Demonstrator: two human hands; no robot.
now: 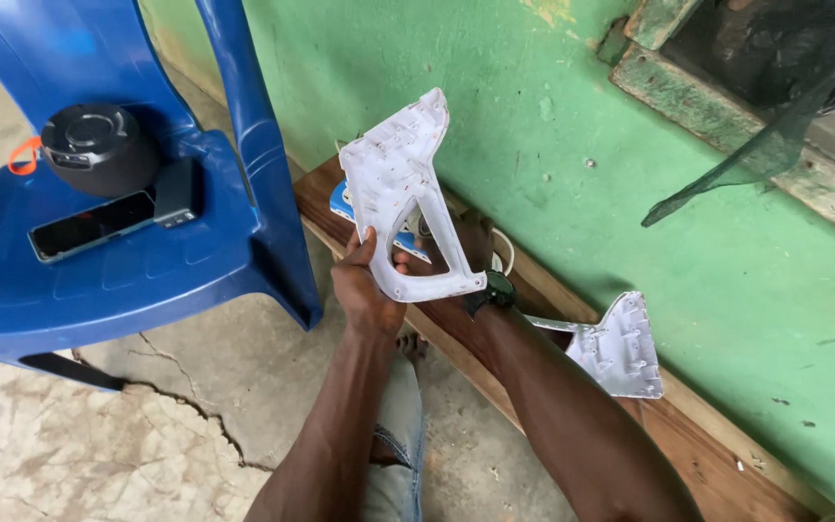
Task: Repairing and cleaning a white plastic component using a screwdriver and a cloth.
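Over the wooden bench (717,474), the left hand (364,285) has its fingers closed around the handle of a white plastic casing (400,188), already separated from its metal soleplate (620,348); the right hand (471,246) is mostly hidden behind it, grip unclear.

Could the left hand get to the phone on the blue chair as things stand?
Probably not right away. The left hand grips the white plastic shell, so it is occupied. Otherwise the way looks open: the phone lies uncovered on the chair seat, to that hand's side.
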